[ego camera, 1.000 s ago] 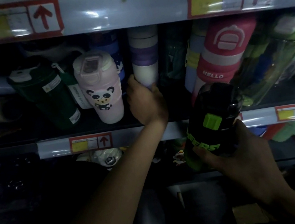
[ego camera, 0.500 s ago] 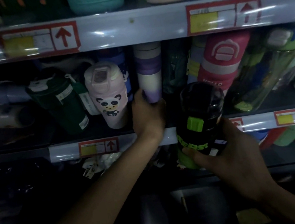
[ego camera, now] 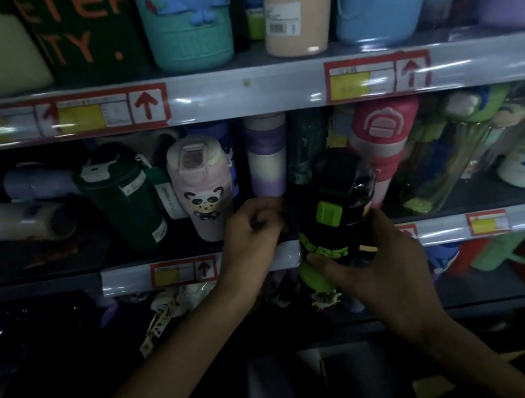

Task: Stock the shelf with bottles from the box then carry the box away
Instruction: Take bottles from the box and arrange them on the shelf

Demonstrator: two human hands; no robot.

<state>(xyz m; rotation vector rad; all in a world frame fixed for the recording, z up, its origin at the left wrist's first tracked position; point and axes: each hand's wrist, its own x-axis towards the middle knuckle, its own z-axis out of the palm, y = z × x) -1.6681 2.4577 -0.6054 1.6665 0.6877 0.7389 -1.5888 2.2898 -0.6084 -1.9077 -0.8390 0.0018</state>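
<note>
My right hand (ego camera: 375,270) grips a black bottle with a lime-green button and base (ego camera: 333,214), held upright in front of the middle shelf's front rail (ego camera: 264,257). My left hand (ego camera: 252,231) is at the shelf edge just left of it, fingers curled, below a purple-and-white bottle (ego camera: 267,159) that stands on the shelf; the hand holds nothing that I can see. A pink panda bottle (ego camera: 202,188) stands left of my left hand. The box is not clearly visible; a dim cardboard edge (ego camera: 431,386) shows at the bottom right.
The middle shelf is crowded: a dark green bottle (ego camera: 126,200), a white bottle lying on its side (ego camera: 11,221), a pink "hello" bottle (ego camera: 384,143), clear green bottles (ego camera: 449,160). Large bottles fill the top shelf (ego camera: 189,20). Mugs sit on the lower shelf (ego camera: 513,252).
My left hand let go of the purple-and-white bottle and dropped to the shelf edge. The black bottle rose slightly toward the shelf. The view tilted upward, showing the top shelf.
</note>
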